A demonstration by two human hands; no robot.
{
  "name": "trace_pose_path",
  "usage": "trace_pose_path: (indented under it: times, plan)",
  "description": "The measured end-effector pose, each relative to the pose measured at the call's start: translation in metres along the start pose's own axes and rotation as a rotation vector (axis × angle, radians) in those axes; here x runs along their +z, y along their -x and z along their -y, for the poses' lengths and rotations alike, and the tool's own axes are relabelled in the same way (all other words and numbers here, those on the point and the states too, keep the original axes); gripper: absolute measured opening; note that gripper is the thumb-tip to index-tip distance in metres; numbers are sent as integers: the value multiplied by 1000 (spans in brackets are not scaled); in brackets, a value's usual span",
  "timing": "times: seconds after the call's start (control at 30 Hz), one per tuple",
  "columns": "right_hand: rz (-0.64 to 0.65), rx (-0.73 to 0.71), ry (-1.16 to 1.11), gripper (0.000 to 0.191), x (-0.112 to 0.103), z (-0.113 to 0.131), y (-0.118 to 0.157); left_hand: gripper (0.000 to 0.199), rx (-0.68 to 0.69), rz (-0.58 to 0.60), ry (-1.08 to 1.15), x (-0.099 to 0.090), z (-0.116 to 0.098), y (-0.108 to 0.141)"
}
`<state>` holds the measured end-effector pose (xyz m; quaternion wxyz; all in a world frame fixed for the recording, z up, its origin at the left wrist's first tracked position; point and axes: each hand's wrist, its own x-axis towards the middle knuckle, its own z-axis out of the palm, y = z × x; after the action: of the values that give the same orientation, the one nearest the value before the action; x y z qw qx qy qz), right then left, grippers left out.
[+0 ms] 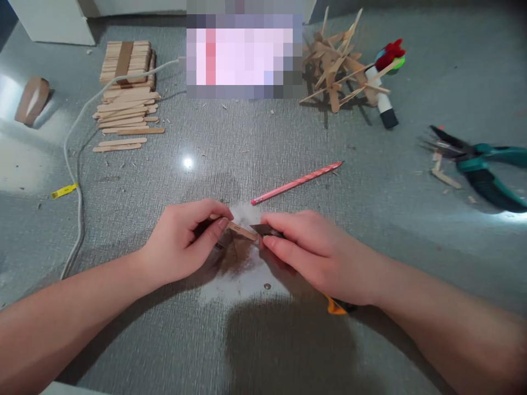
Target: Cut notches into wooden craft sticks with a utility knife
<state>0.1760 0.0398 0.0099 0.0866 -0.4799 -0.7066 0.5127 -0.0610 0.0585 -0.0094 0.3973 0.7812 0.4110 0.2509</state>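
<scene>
Near the middle of the head view, my left hand (193,236) is closed around a wooden craft stick (242,230), whose right end sticks out past the thumb and bears a small marked rectangle. My right hand (304,247) grips a cutter with a dark flat blade (261,229); its tip points left, close to the stick's end. Whether blade and stick touch I cannot tell. An orange part (336,306) shows beneath my right wrist. Pale powder (230,288) covers the grey surface under both hands.
A pink pencil (297,182) lies beyond my hands. Craft sticks (125,112) and a banded bundle (123,60) are at upper left, with a white cable (68,137). A stick structure (335,66), a glue tube (382,99) and green-handled pliers (480,164) are at right.
</scene>
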Motion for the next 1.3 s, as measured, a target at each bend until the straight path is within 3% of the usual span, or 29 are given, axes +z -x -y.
trace_pose_path:
  times: [0.17, 0.4, 0.5, 0.7, 0.93, 1.3]
  plan:
    - [32, -45, 157, 24, 4, 4, 2, 10, 67, 27, 5, -1, -3, -2]
    - [84, -6, 188, 29, 7, 2, 0, 8, -43, 107, 281, -1, 1, -4]
    - [113, -2, 157, 29, 5, 1, 1, 8, -28, 119, 339, -3, 4, -7]
    - [156, -59, 124, 29, 1, 0, -1, 7, 137, 139, 251, -7, 6, -11]
    - [144, -92, 107, 31, -1, 0, -3, 13, 182, -22, 65, -3, 3, -7]
    - [126, -57, 197, 28, 7, 6, 0, 18, 71, 71, 133, -5, -5, -10]
